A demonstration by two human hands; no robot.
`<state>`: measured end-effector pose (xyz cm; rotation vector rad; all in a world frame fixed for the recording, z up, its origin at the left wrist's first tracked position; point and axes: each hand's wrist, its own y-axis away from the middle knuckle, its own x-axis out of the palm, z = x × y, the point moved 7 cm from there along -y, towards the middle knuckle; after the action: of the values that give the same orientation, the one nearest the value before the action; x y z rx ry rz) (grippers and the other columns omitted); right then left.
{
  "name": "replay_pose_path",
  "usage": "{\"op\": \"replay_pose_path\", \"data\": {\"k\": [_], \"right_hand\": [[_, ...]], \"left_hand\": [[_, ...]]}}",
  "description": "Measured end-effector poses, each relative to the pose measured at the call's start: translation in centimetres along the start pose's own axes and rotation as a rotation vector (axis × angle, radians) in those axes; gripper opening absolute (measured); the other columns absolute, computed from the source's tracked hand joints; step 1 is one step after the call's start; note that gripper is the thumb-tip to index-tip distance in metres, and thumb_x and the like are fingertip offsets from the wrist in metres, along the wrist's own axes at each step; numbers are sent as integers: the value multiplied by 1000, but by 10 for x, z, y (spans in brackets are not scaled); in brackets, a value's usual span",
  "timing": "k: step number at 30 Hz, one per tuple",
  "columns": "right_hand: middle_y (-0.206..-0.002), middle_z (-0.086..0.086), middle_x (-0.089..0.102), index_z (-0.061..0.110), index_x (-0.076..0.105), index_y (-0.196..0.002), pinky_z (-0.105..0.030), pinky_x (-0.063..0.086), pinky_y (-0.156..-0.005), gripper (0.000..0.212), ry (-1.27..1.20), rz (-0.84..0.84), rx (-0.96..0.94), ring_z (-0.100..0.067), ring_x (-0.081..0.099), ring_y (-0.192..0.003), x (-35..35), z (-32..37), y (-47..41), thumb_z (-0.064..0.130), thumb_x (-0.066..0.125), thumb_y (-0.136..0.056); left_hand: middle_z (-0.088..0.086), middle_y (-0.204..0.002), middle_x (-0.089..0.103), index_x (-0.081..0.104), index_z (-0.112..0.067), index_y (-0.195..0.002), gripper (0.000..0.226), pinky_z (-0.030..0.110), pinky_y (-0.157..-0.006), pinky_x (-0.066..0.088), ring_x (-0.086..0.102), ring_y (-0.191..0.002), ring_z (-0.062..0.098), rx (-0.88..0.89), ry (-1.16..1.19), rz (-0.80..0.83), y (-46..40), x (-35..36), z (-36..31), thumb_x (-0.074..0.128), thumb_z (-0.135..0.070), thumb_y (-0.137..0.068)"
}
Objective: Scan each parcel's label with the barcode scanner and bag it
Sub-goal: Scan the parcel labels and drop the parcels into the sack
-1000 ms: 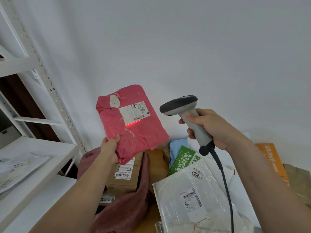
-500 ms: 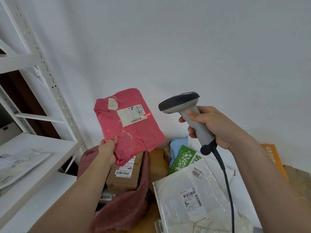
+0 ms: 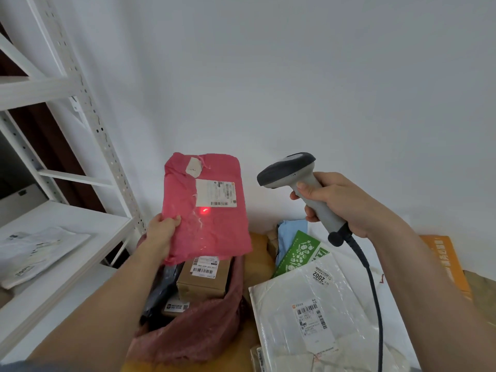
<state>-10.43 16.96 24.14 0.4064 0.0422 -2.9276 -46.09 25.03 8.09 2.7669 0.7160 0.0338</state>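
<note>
While the left hand (image 3: 163, 232) pinches the crumpled pink plastic mailer (image 3: 206, 208) upright, its white label (image 3: 216, 193) sits just above the red dot from the grey handheld barcode scanner (image 3: 300, 189), gripped at right by the right hand (image 3: 341, 202).

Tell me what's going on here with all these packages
A person is scanning parcels. The left hand holds up a pink parcel by its lower left edge, and the right hand grips a corded barcode scanner aimed at it. The red scan spot sits just below the white label, not on the barcode. Underneath, a dark red bag already holds a cardboard box, with more parcels piled to the right.
</note>
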Motion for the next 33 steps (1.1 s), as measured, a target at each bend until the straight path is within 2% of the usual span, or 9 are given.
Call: {"op": "replay_pose_path", "data": {"k": [4,8,11,15,18,22,26,30,33], "right_hand": [[-104,-10,69,10,65,-103,-35,55,-71,17,126,82,8,-17,57,-64,8,-3,-3,23,56,-97],[-108,-18,67,9,66,-103,-33,54,-69,21,165,165,0,-20,57,-66,20,-5,-4,27,60,-95],[-109,-28,63,9,66,-102,-30,52,-64,28,179,209,-2,-20,56,-65,29,-3,-4,33,63,-90],[-106,-13,68,8,63,-107,-24,51,-59,17,147,253,-27,-15,55,-61,38,4,-6,20,56,-96],[-105,-20,67,8,64,-104,-24,51,-60,21,184,279,-39,-16,57,-62,43,7,-8,26,60,-95],[-106,-27,65,7,65,-103,-27,51,-62,21,218,275,-27,-21,57,-64,50,5,-14,26,58,-95],[-111,-22,66,2,63,-109,-34,51,-60,26,63,247,-3,-22,56,-61,57,0,-22,24,57,-96],[-116,-35,57,-1,63,-112,-38,51,-61,30,-133,154,63,-24,54,-60,59,-15,-36,23,58,-95],[-102,-30,59,-1,64,-110,-43,50,-71,31,-155,76,122,-24,55,-61,60,-36,-49,25,62,-93]], "left_hand": [[20,-118,64,57,-3,-126,33,41,-95,48,61,-107,36,150,-348,1,-6,-28,-40,57,-6,-93],[19,-123,62,58,-4,-129,37,37,-94,44,59,-111,34,194,-588,-11,-10,-50,-69,55,-6,-93],[18,-126,60,58,-6,-131,36,38,-99,41,56,-115,35,196,-696,3,-10,-58,-80,54,-8,-95],[18,-120,62,61,-6,-128,35,34,-89,42,57,-100,30,197,-769,37,-11,-65,-85,54,-7,-93],[18,-121,62,61,-5,-127,35,34,-87,43,56,-96,28,189,-796,57,-12,-69,-84,55,-7,-93],[19,-122,61,60,-5,-127,34,35,-89,43,57,-101,31,170,-799,62,-14,-74,-78,54,-7,-94],[19,-122,62,60,-4,-127,34,38,-94,45,59,-107,34,152,-728,29,-23,-85,-74,54,-8,-94],[20,-122,62,57,-1,-128,36,39,-91,48,60,-103,34,91,-476,-85,-37,-105,-61,55,-10,-93],[18,-118,62,55,1,-126,32,37,-86,45,58,-88,28,-37,-221,-87,-40,-108,-36,52,-8,-96]]}}
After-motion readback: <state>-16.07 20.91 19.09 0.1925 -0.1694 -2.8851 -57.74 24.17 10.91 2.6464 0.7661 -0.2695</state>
